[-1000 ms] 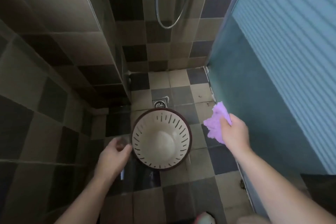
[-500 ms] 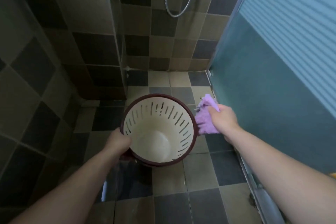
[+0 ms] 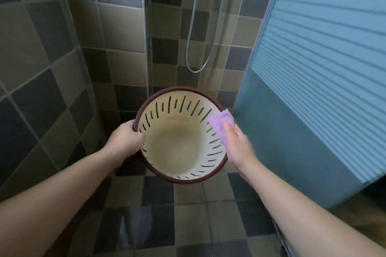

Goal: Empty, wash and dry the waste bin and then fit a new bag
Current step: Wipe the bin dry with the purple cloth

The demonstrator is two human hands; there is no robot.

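A checkered tiled floor [image 3: 188, 215] of dark and tan squares, wet-looking.

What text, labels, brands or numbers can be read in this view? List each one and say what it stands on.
None: no readable text, label, brand or number shows in this view.
The waste bin, slotted cream inside with a dark red rim, bears no print.
The purple cloth is plain.
The wall tiles, the shower hose and the ribbed door panel carry no markings.
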